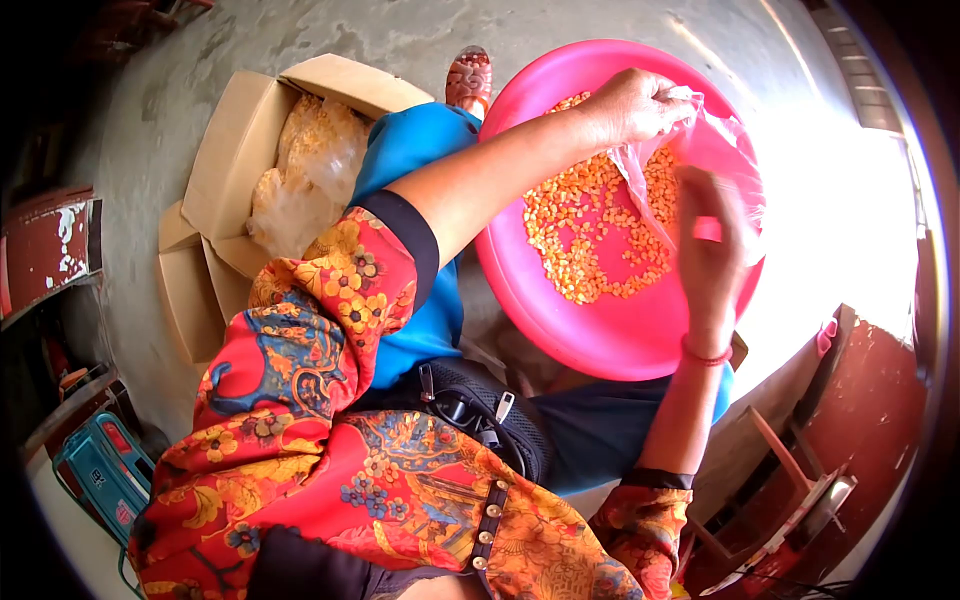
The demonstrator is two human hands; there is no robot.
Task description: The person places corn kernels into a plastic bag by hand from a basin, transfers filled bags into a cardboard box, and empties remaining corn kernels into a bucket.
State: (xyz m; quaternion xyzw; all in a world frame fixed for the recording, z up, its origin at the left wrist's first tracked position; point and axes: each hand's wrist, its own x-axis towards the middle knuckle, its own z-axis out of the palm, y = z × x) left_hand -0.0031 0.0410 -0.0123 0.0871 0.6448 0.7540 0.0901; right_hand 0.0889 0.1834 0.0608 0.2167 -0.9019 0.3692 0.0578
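Observation:
My left hand [645,106] pinches the edge of a clear plastic bag [725,140] above the far side of a pink basin [520,310]. The bag hangs down into the basin, and its lower part lies among loose corn kernels [575,240]. Orange-yellow kernels are spread over the basin floor, with some pink showing between them. My right hand [715,230], with a red band at the wrist, is over the basin's right side close to the bag. Its fingers are curled but blurred, with a gap through which pink shows; whether they touch the bag is unclear.
An open cardboard box [235,150] at the left holds a plastic bag of yellow contents [310,160]. A shoe [469,78] is beyond my knee. Red-brown furniture [870,400] stands at the right, and a teal case [100,475] is at lower left.

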